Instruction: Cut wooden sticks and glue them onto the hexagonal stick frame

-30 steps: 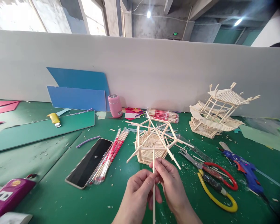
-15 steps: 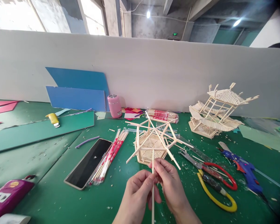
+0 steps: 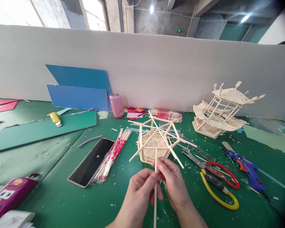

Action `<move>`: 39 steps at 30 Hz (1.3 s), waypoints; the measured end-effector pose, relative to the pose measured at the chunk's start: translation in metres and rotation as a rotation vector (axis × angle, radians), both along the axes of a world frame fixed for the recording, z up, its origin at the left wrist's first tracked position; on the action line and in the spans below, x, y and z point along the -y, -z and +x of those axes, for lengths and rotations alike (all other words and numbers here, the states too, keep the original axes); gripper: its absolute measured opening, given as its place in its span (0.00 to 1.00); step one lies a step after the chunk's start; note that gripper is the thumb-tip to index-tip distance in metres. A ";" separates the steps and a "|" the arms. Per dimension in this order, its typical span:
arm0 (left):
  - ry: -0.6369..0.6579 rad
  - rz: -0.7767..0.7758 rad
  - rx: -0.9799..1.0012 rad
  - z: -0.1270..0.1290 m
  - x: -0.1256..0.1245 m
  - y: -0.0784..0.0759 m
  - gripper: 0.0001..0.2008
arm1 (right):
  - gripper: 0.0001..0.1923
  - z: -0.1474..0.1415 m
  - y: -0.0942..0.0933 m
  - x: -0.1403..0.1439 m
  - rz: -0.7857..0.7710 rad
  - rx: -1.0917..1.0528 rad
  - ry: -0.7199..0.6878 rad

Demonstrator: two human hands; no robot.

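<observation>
Green bench [image 3: 61, 196], littered with wood chips. Nearest, left hand [image 3: 139, 193] and right hand [image 3: 174, 185], fingers pinched shut on one upright stick [image 3: 155, 190]. Just beyond, stick frame [image 3: 155, 141], tip touching. Right, cutters [image 3: 218, 185]; farther, finished pavilion [image 3: 222, 112].

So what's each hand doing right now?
Left hand: closed on the thin wooden stick.
Right hand: fingertips pinching the same stick near its top.

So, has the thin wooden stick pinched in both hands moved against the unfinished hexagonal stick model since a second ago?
No. The thin wooden stick is upright, its top at the near edge of the unfinished hexagonal stick model, as before; only the camera shifted.
</observation>
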State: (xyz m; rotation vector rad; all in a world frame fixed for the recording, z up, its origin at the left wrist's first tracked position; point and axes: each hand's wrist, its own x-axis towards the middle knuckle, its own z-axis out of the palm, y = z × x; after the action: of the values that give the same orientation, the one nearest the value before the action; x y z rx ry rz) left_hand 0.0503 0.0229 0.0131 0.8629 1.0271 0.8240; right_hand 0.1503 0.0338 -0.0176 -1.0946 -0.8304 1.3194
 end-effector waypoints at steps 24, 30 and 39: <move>0.006 0.028 -0.017 0.000 -0.001 0.003 0.14 | 0.12 0.002 0.003 -0.001 0.004 -0.015 -0.012; 0.020 0.035 -0.016 0.001 -0.002 0.004 0.14 | 0.12 0.001 0.003 -0.001 0.004 -0.014 -0.008; 0.022 0.038 -0.024 0.001 -0.001 0.006 0.13 | 0.13 0.001 0.001 -0.001 -0.001 -0.006 -0.007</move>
State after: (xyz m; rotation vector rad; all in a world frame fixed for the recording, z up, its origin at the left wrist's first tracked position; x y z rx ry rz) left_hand 0.0513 0.0241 0.0076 0.9168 1.0240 0.8190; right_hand 0.1509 0.0345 -0.0186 -1.0883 -0.8300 1.3284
